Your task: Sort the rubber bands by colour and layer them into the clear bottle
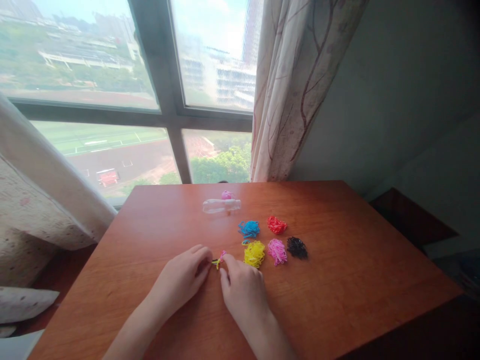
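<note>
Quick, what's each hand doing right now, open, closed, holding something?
Left hand: closed, fingertips pinching one end of the small multicolored strand.
Right hand: at its pink end; can't tell whether the grip is closed.

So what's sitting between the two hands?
A small piece with black, yellow and pink parts lies between the left hand and the right hand, as the head view shows.

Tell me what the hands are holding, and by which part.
A small multicoloured strand: the left hand pinches its dark-and-yellow end. The right hand is at its pink end; whether it grips there cannot be told.
</note>
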### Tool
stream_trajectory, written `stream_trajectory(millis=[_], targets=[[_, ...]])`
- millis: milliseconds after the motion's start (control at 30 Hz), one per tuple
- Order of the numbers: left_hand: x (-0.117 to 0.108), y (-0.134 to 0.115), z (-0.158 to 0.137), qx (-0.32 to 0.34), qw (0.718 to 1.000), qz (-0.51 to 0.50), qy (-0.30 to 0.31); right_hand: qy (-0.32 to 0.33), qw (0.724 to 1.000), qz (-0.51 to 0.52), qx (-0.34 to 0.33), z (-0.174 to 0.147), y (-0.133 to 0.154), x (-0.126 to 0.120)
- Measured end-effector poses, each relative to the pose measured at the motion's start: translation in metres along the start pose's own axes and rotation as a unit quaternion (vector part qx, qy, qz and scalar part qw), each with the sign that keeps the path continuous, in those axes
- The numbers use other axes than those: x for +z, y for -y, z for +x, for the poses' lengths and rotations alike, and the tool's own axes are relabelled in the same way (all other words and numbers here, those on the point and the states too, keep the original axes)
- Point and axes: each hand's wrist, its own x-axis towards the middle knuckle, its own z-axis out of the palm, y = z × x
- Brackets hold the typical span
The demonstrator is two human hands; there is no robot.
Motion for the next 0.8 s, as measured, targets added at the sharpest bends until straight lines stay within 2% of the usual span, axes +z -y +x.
stream_trajectory(millis=[467, 800], targets=[[-0.0019, -0.0035, -0.002, 0.02, 0.999, -0.026, -0.009, 0.013, 1.0, -0.013, 0.001, 0.0047, -0.0007, 0.0101], [-0.0064, -0.0044, -0.001, 0.006, 1.0, -0.019, -0.007, 0.009, 1.0, -0.003, 0.022, 0.0005, 0.0004, 0.0023]])
